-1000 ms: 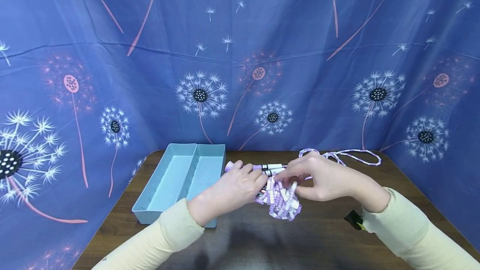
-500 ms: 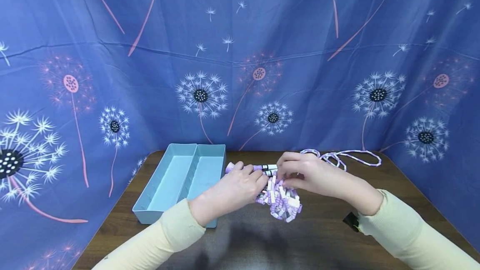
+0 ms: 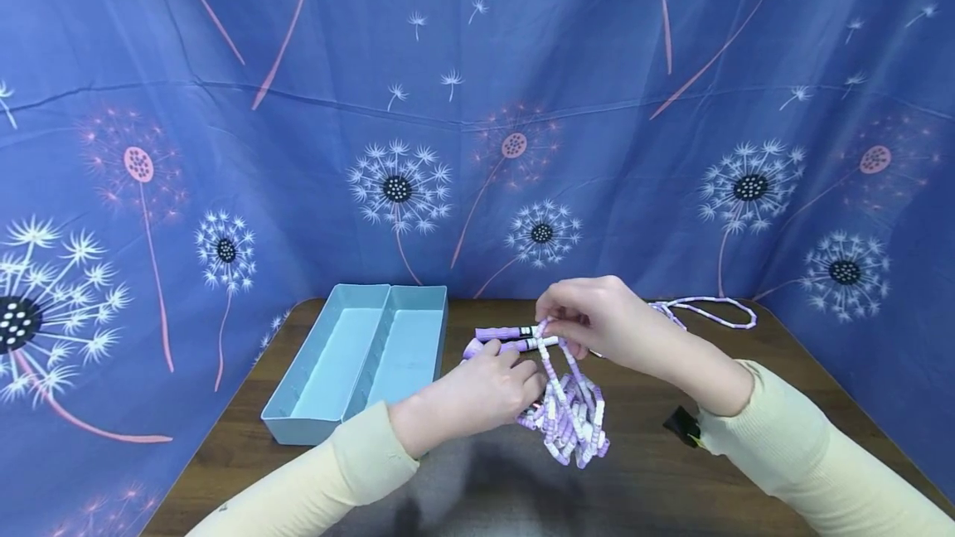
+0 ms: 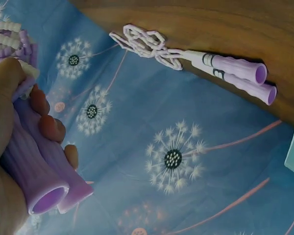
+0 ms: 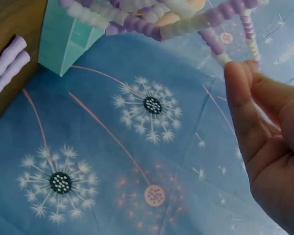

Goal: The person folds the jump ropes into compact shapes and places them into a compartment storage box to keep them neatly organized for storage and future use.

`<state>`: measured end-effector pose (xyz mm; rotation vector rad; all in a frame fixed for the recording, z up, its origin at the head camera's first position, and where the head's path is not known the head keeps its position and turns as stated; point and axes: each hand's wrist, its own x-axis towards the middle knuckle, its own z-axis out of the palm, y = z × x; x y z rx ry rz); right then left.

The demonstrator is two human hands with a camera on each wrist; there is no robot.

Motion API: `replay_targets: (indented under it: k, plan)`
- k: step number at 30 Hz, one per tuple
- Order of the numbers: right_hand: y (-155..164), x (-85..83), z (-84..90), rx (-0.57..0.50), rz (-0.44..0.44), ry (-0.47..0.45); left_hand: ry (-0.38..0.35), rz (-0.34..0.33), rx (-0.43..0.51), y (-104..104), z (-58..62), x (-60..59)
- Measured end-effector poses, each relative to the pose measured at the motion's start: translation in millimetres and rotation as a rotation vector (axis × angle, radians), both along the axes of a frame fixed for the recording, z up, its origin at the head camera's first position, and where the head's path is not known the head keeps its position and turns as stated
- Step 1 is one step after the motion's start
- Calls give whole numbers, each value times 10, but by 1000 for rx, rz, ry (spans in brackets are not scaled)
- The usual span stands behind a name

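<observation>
While our left hand (image 3: 477, 392) grips two purple handles (image 4: 34, 176), the beaded rope (image 3: 570, 417) hangs bunched beside it. Our right hand (image 3: 604, 326) pinches a strand just above, over the table (image 3: 642, 479).

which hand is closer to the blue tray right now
The left hand. It sits just right of the blue tray, gripping purple handles. The right hand is farther right, pinching the beaded rope.
</observation>
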<state>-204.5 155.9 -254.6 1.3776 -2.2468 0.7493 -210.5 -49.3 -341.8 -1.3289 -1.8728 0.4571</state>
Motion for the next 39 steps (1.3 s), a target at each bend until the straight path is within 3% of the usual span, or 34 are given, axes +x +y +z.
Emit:
replay_targets:
  k: [7,12,15,20,29,39]
  plan:
    - [77,-91,-77,-6,-118,-111,-22,-68,-26,15,-5,55]
    - [128,-192,-178,-27,-119,-101,-36,-83,-42,12,14,89]
    - [132,-224,-201,-24,-125,-41,-45,-81,-38,4,-8,81]
    - [117,-216,-163,9,-140,40,-72,-35,-10,-18,-45,45]
    - [103,-171,-65,-27,-183,-11,-184,101,55,-88,-18,-49]
    - [49,-174,-59,-43,-114,80,-200,236,215,-86,5,-182]
